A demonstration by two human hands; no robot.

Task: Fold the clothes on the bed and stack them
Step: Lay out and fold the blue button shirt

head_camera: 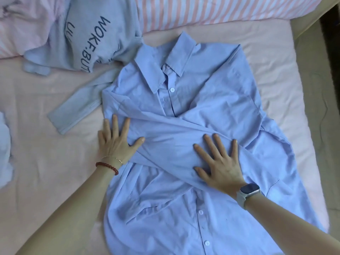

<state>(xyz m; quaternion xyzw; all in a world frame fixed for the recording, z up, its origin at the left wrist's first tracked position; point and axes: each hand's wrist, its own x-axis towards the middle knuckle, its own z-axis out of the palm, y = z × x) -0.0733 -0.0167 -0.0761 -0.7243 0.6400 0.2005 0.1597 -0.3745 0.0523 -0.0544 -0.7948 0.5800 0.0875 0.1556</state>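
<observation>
- Soft, even daylight throughout; bright but not harsh, no glare spots.
- Slightly washed, milky at 12 o'clock over the striped pillow [220, 11].
- Faint, diffuse shadows only: under the left hand [116, 142] and right hand [219, 161], and in creases of the blue shirt [184, 107].
- Dark, underexposed strip at 2 o'clock beyond the bed [287, 57] edge.
- Mildly soft overall, compression smear in fine fabric texture.
- Wide-angle bowing toward the edges, forearms stretched at 5 and 7 o'clock.
- Blurred pale cloth [5, 144] at 9 o'clock.
</observation>
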